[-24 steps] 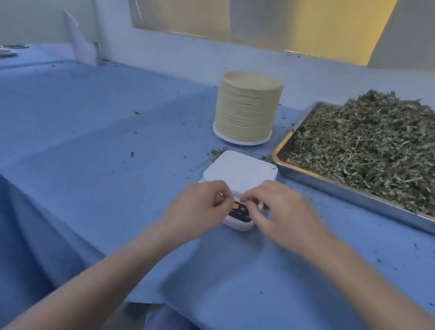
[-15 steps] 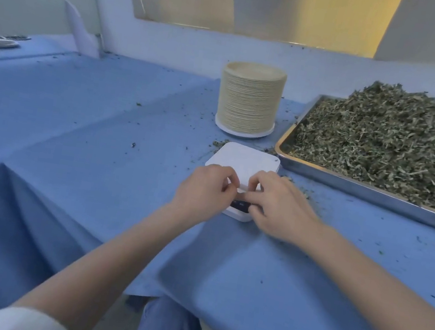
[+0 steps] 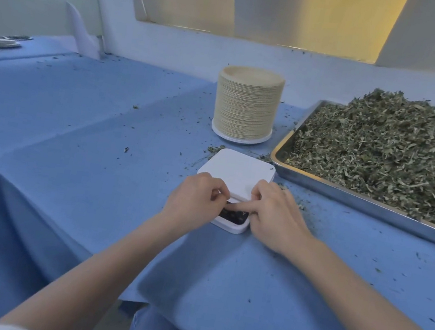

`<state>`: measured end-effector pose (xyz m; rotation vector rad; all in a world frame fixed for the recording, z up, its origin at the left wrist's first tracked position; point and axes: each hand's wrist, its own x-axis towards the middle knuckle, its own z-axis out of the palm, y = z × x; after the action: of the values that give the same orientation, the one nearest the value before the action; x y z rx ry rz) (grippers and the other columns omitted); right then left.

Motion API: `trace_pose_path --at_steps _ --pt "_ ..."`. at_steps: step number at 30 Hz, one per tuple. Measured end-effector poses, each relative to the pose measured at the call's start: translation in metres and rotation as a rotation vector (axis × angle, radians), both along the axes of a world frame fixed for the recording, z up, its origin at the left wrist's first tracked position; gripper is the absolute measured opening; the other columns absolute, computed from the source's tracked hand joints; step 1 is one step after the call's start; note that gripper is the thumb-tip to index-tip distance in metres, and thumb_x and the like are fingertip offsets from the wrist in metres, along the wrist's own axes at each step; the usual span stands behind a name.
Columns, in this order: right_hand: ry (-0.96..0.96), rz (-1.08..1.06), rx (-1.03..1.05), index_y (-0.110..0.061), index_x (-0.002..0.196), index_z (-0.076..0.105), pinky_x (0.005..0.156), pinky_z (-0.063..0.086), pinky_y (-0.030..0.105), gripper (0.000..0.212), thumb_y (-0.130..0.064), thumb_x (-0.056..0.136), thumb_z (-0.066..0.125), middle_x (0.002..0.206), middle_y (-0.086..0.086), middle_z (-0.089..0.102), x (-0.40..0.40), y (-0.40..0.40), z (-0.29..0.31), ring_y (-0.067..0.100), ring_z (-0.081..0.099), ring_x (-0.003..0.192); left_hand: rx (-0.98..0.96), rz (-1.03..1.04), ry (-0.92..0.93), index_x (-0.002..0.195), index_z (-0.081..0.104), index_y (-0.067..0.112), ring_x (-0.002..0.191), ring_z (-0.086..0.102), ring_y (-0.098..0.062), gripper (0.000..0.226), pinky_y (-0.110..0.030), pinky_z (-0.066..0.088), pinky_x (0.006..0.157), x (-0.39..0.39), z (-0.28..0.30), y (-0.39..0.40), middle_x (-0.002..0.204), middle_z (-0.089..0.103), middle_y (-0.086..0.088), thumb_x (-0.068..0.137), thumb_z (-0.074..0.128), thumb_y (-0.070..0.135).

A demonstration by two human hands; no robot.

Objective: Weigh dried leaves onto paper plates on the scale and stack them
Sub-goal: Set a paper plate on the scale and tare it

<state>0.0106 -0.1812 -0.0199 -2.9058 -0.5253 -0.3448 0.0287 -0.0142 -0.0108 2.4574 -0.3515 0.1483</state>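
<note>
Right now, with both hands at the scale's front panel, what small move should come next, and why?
Probably lift the top plate off the paper plate stack and set it on the scale. Its white platform is bare, the left hand and right hand are at the dark front panel, and the dried leaves sit untouched in the metal tray.

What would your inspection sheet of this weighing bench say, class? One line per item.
Surface: blue cloth, creased, flecked with leaf bits.
Job's things: scale, platform bare; plate stack behind it; tray heaped with leaves to the right.
Clutter: crumbs by the scale.
Grips: left hand and right hand at the scale's front; right forefinger on its panel.
Cables: nothing seen.
Surroundings: wall, window.
</note>
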Motion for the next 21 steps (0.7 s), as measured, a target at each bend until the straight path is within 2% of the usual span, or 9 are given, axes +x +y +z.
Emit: trace_pose_path --at_steps 4,10,12,15,18,21 --pt "0.036 -0.006 -0.011 -0.054 0.121 0.055 0.079 0.02 0.026 0.06 -0.005 0.089 0.037 0.088 -0.005 0.03 0.0 0.0 0.006 0.015 0.033 0.089 0.028 -0.01 0.014 0.083 0.068 0.029 0.078 0.052 -0.013 0.027 -0.034 0.049 0.07 -0.001 0.0 0.0 0.08 0.052 0.01 0.085 0.047 0.014" --pt "0.037 0.007 0.034 -0.049 0.117 0.06 0.085 0.019 0.026 0.061 0.0 0.087 0.04 0.091 -0.006 0.032 0.001 0.003 0.012 0.015 0.035 0.094 0.004 -0.018 0.004 0.078 0.066 0.033 0.077 0.05 -0.01 0.026 -0.026 0.043 0.066 0.001 0.0 0.004 0.085 0.057 0.007 0.084 0.048 0.015" --pt "0.033 0.002 0.06 -0.047 0.115 0.062 0.088 0.021 0.025 0.06 0.001 0.088 0.039 0.091 -0.006 0.033 0.002 0.003 0.013 0.014 0.027 0.089 0.002 -0.022 -0.006 0.079 0.066 0.033 0.077 0.05 -0.01 0.027 -0.027 0.044 0.068 0.002 0.002 0.005 0.087 0.059 0.006 0.085 0.048 0.015" --pt "0.026 0.005 0.086 -0.043 0.115 0.064 0.087 0.022 0.025 0.058 0.002 0.088 0.04 0.093 -0.007 0.034 0.005 0.004 0.015 0.012 0.012 0.078 0.005 -0.024 -0.011 0.075 0.063 0.037 0.072 0.05 -0.007 0.029 -0.024 0.041 0.062 0.004 0.005 0.005 0.085 0.058 0.01 0.085 0.047 0.016" --pt "0.073 -0.016 0.145 -0.04 0.115 0.064 0.08 0.022 0.023 0.051 -0.003 0.088 0.041 0.097 -0.01 0.035 0.008 0.005 0.017 0.015 0.018 0.091 -0.004 -0.029 -0.024 0.071 0.06 0.038 0.067 0.05 -0.006 0.029 -0.02 0.034 0.054 0.007 0.01 0.003 0.077 0.057 0.011 0.085 0.047 0.016" --pt "0.088 -0.012 0.155 -0.038 0.114 0.063 0.078 0.022 0.023 0.051 -0.003 0.087 0.038 0.1 -0.011 0.037 0.011 0.004 0.017 0.017 0.02 0.095 -0.013 -0.036 -0.036 0.072 0.061 0.036 0.065 0.049 -0.007 0.028 -0.021 0.034 0.055 0.011 0.013 0.001 0.074 0.055 0.011 0.085 0.047 0.015"
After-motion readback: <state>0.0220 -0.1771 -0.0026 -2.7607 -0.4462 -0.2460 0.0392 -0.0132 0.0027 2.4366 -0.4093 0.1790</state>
